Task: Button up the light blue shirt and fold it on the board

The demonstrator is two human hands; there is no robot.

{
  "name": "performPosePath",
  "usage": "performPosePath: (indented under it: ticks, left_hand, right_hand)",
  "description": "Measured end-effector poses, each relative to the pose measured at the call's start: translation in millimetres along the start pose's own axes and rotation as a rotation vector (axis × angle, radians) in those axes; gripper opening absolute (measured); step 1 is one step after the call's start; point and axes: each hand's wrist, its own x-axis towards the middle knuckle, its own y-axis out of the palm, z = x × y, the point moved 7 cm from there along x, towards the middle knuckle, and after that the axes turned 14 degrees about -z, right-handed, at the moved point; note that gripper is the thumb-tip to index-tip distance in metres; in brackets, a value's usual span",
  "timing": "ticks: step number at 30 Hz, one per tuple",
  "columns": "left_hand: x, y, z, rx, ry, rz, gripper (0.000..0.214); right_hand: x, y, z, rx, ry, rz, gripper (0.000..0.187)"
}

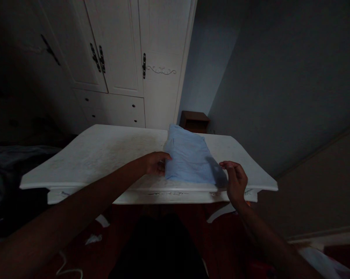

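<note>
1. Left grip (155, 162) touches the blue cloth (188, 157) at its left edge; whether clamped, cannot tell.
2. Right grip (236, 179), fingers bent, beside its right edge; closure unclear.
3. Cloth lies on white surface (113, 149).

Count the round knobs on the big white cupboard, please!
4: the upper-left knob, upper-right knob, lower-left knob and lower-right knob, low on the cupboard. The table or darkness may hide more.
</note>
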Motion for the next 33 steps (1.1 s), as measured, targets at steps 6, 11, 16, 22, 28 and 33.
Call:
performPosePath:
  ticks: [6,11,16,22,28,33]
  left_hand:
    - [-1.1,11.3,-0.3,-0.011,0.023,0.056,0.022]
    - [-2.5,20.9,-11.5,-0.145,0.068,0.094,0.028]
    - [-5.2,17.4,-15.2,-0.258,0.124,0.082,0.032]
    - [-15.0,15.7,-2.3,-0.321,0.091,0.106,0.022]
    - [-13.3,7.9,13.6,-0.32,0.097,0.048,0.017]
    - [-7.2,-4.1,18.6,-0.234,0.162,-0.009,0.018]
  right_hand:
    - [-97.2,49.3,33.4,0.273,0.565,0.54,0.032]
    - [-152.2,93.1,41.2,0.696,1.299,0.837,0.074]
    - [-104.1,73.8,9.1,0.954,1.356,0.391,0.078]
    - [-43.9,22.9,-32.2,0.905,1.362,0.268,0.08]
    - [-8.0,35.7,-56.0,0.382,1.394,0.627,0.085]
    - [29.7,76.7,-81.8,0.04,1.29,0.7,0.074]
